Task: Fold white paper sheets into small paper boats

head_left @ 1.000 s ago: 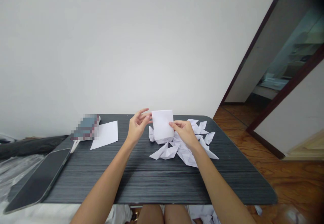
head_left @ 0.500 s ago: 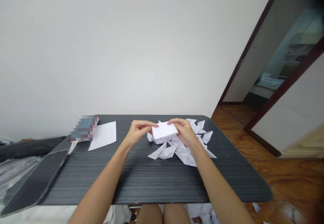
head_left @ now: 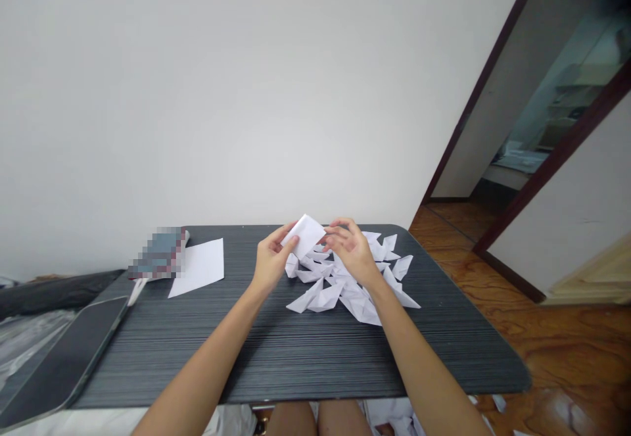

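My left hand [head_left: 271,258] and my right hand [head_left: 351,247] hold a small folded white paper [head_left: 305,234] between them, above the far middle of a dark striped table [head_left: 276,350]. The left fingers pinch its lower left edge and the right fingertips touch its right end. The paper is tilted, its right corner raised. Just beneath and to the right of my hands lies a heap of several folded white paper shapes [head_left: 355,285].
A flat white sheet [head_left: 197,267] lies at the table's far left beside a blurred bluish object [head_left: 158,252]. A dark tablet-like slab [head_left: 59,357] leans off the left edge. A doorway [head_left: 542,133] and wooden floor [head_left: 566,344] are at the right.
The paper was held upright as a larger square, then folded down flat and narrower, and is now tilted between both hands. My hands stayed above the heap.
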Demonstrator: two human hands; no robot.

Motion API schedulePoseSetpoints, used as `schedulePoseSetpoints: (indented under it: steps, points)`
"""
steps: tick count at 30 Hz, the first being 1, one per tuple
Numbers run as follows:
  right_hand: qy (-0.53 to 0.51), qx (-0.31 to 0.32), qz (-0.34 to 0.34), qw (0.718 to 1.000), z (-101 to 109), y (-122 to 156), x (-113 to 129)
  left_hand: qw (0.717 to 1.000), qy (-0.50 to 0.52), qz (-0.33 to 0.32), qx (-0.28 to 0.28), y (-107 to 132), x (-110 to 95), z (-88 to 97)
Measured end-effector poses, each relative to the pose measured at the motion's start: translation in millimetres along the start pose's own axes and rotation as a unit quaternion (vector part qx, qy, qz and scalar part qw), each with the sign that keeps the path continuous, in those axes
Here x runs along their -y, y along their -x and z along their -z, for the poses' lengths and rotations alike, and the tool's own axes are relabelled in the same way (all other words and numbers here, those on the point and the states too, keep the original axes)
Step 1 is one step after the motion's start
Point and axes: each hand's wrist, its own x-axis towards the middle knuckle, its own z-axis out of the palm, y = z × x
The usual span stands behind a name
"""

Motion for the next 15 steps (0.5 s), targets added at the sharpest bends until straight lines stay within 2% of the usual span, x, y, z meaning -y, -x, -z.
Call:
schedulePoseSetpoints:
  steps: [3,8,12,15]
  points:
    - [0.019,-0.021,0.012,1.0,-2,-1,-3,1.0,0.014,0.002,-0.011,3,3,-3.8]
    - [0.024,-0.06,0.014,0.998,1,-3,-3,0.999,-0.009,-0.001,0.045,7,5,-6.3]
    - [0.035,-0.06,0.027,0.997,6,-3,-3,0.992,-0.077,-0.02,0.101,9,4,-4.7]
    - [0.069,-0.065,0.046,0.994,8,-3,-4,0.977,-0.159,-0.077,0.117,9,-1,-2.4]
